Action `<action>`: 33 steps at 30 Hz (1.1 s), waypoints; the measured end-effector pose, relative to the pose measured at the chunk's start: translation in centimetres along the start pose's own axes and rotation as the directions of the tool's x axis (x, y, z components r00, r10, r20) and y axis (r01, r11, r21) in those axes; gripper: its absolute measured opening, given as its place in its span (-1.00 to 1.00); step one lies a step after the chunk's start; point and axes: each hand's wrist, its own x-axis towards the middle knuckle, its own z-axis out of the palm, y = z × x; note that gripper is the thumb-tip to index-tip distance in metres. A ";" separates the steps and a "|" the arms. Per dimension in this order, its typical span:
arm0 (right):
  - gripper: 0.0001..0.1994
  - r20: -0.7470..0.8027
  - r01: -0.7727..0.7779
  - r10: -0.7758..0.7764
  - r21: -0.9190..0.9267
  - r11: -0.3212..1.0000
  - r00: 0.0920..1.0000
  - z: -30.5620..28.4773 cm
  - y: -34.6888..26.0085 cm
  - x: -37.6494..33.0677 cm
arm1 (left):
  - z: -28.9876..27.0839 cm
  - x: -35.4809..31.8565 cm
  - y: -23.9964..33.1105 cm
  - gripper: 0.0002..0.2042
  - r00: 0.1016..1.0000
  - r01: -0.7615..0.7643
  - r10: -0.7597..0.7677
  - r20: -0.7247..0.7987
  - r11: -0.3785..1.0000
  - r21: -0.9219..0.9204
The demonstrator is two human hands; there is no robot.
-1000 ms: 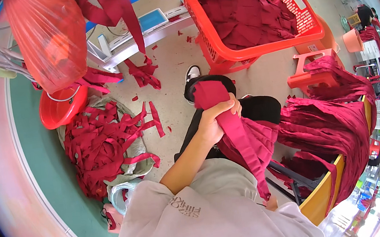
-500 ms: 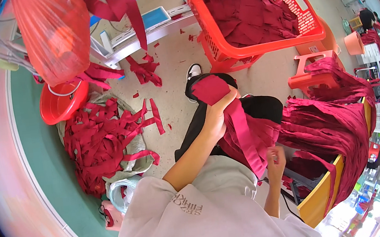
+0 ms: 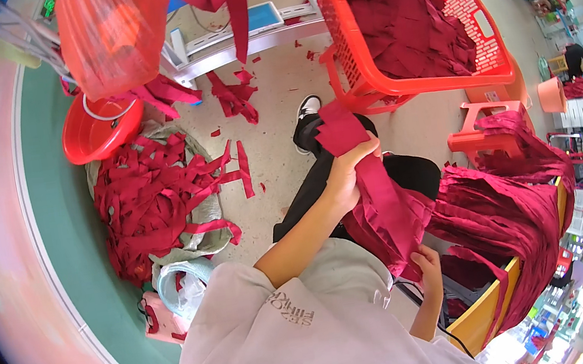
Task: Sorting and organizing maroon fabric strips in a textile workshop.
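Littering the pale floor (image 3: 276, 147), scraps (image 3: 233, 100) lie beyond the held crimson cloth (image 3: 383, 203)

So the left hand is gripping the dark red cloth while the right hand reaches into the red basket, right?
Not quite: the right hand is not in the red basket. The head view shows it at the lower end of the dark red cloth, which the left hand is indeed gripping.
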 end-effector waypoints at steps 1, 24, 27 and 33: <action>-0.84 0.062 -0.030 0.029 0.018 0.999 0.998 -1.6 0.6 0.6 | 0.3 0.1 -0.1 -0.78 1.000 0.006 -0.006 -0.004 1.000 -0.004; -0.84 0.224 0.223 -0.013 -0.955 0.195 0.974 -4.3 -0.6 3.5 | -2.5 0.9 0.4 -0.71 0.966 0.220 -0.147 0.213 0.900 -0.375; -0.80 0.232 0.297 -0.191 -0.621 0.726 0.954 1.8 -9.2 3.8 | -5.1 1.9 -0.7 -0.71 0.926 0.307 -0.179 0.333 0.869 -0.387; -0.79 0.400 0.780 -0.670 -0.293 0.553 0.625 11.5 -22.9 11.7 | -8.4 2.4 -3.2 -0.73 0.923 0.356 -0.250 0.291 0.843 -0.404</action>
